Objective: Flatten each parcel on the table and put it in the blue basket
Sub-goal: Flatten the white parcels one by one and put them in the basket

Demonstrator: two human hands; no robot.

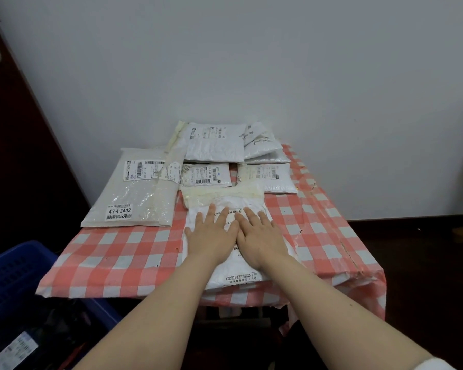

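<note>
Both hands, left hand [211, 237] and right hand [259, 236], press spread flat on the white parcel [226, 265] at the table's [113, 252] near edge, so you're mid-flattening; next, grip it and carry it to the blue basket [14, 276].

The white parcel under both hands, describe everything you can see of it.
The white parcel looks like a soft plastic mailer bag, glossy and wrinkled, lying flat on the checked tablecloth at the table's front edge. Yellowed tape crosses its far end, and black print runs along its near end, too small to read. The left hand and right hand press on its middle side by side, palms down, fingers straight. A smaller labelled parcel lies just behind its far end.
</note>
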